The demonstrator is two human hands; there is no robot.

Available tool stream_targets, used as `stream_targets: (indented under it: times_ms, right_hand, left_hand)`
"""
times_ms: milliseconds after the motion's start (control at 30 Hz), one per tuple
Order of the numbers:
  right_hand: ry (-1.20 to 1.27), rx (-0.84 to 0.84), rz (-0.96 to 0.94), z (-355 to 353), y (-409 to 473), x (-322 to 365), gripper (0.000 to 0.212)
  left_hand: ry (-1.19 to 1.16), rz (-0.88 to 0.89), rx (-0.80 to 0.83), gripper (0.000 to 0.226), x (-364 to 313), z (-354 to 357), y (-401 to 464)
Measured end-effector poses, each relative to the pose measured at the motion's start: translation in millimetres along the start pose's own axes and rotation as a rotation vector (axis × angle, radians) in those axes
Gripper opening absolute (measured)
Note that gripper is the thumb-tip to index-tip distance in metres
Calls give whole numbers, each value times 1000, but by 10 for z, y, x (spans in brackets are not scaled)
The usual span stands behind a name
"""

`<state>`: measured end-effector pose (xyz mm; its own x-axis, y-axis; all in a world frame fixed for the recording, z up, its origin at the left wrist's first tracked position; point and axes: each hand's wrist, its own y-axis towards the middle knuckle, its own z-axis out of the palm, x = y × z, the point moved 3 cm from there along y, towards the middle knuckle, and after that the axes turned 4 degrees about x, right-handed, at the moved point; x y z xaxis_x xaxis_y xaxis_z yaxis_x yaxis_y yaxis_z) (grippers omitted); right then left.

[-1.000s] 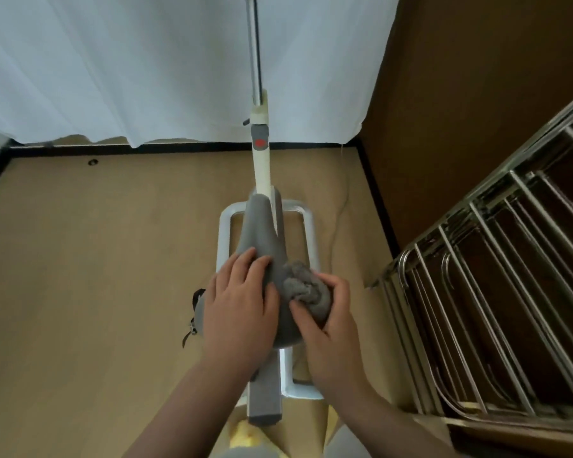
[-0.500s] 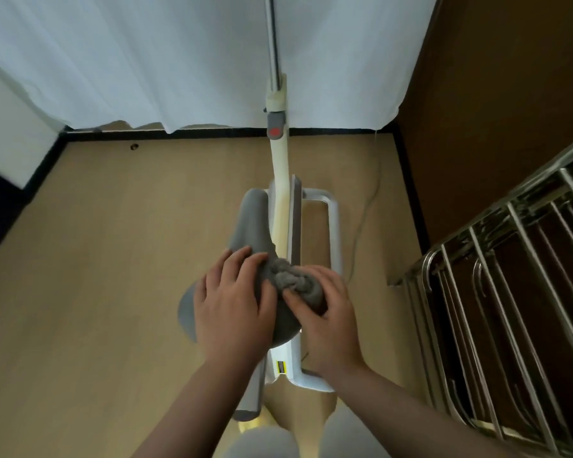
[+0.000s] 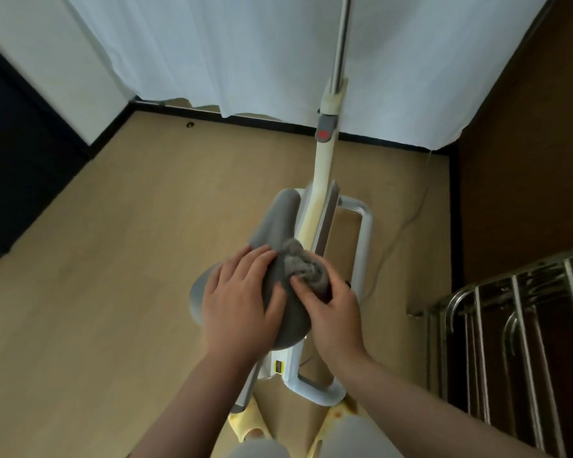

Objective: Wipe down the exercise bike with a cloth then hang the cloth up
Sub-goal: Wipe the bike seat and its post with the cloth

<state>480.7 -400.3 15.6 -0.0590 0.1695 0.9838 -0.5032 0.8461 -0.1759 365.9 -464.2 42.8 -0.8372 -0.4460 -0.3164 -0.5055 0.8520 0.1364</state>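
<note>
The wiping is under way: the left hand (image 3: pixel 237 300) lies with fingers (image 3: pixel 245 262) spread on the saddle (image 3: pixel 280 223), the right hand (image 3: pixel 331 309) pinches the bunched grey cloth (image 3: pixel 303 266) beyond its fingertips, and the stem probably comes next.

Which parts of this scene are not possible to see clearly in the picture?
Head view only:
- Rear of the saddle: covered by the left hand and right hand.
- Cloth: bunched and partly under the right fingers, so its full size is unclear.
- Handlebars: the chrome post is cut off by the top edge.
- Metal rack: cut off at the right and bottom edges.
</note>
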Motion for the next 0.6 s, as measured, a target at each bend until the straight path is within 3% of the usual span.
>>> stream_targets:
  times_ms: [100, 200, 433, 600]
  right_hand:
    - [-11, -37, 26, -69, -215, -55, 34]
    - [-68, -26, 58, 12, 253, -29, 32]
    - [-180, -183, -35, 192, 1281, 203, 34]
    - [-188, -123, -50, 191, 673, 129, 34]
  left_hand:
    - [3, -13, 3, 46, 2, 0, -2]
    - [5, -22, 3, 46, 0, 8, 7]
    - [-31, -31, -27, 45, 4, 2, -2]
    - [-40, -24, -40, 45, 2, -8, 3]
